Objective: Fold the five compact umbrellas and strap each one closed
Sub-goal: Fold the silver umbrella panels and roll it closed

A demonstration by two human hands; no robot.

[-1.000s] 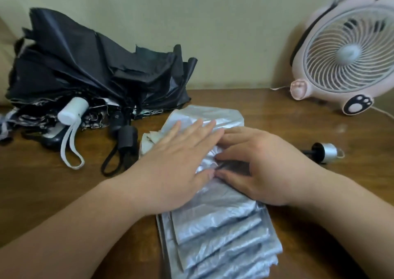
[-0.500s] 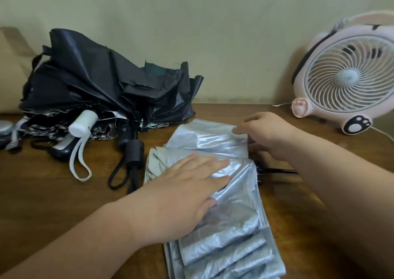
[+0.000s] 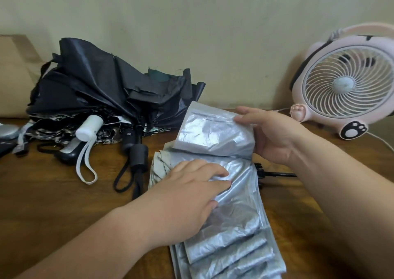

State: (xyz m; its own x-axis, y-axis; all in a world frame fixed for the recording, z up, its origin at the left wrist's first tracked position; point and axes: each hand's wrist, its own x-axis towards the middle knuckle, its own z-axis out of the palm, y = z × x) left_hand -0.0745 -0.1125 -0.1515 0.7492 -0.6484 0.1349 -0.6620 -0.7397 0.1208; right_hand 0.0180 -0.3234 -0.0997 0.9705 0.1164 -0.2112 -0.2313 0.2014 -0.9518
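A: We start with the wooden table [image 3: 53, 193]. The silver umbrella [image 3: 234, 225] lies across it in front of us, canopy pressed into flat pleats, and we place everything else from there.

B: Beyond the silver umbrella, to its left, the pile of dark umbrellas [image 3: 102, 95] sits unfolded, none strapped that we can see. So most of the task seems left.

A: To the right of the silver umbrella, at the wall, stands the pink fan [image 3: 345, 82]. We cannot tell whether it runs. If it blows, the thin cloth could lift and the pleats could open.

B: Our left hand [image 3: 187, 197] lies flat and spread on the middle of the silver umbrella, pinning the pleats and gripping nothing. Our right hand [image 3: 275, 136] curls around the far panel [image 3: 215, 133], thumb on top and fingers behind, holding that flap raised off the table.

A: That is the weak point, we think. If we pull the flap before the left hand presses hard enough, the slick stack could slide and fan out.

B: The black shaft [image 3: 275, 174] pokes out from under the right edge of the silver umbrella. Rolling over it crooked could bunch the cloth, and then the strap may not reach.

A: We cannot see that strap anywhere. It may be buried in the folds.
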